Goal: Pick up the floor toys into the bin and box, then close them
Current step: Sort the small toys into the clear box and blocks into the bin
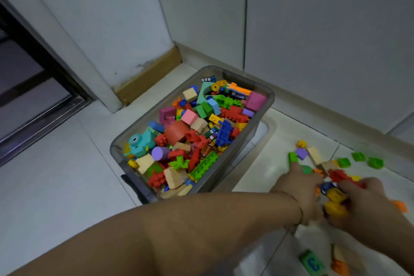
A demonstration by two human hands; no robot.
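We reach our left hand [300, 188] out with straight fingers touching a green brick [292, 156], while our right hand [369, 199] curls round yellow and blue toys [335, 200] on the floor [56, 186], just beside the open, brim-full bin [270, 93] near the floor's far corner.

My left hand [300, 188] and right hand [363, 197] blur over the toy pile [336, 195] between them, so I cannot tell what either one grips. My left forearm [201, 226] hides the near corner of the bin [243, 141]. The bottom edge cuts off a green block [312, 263] and an orange piece [339, 266].
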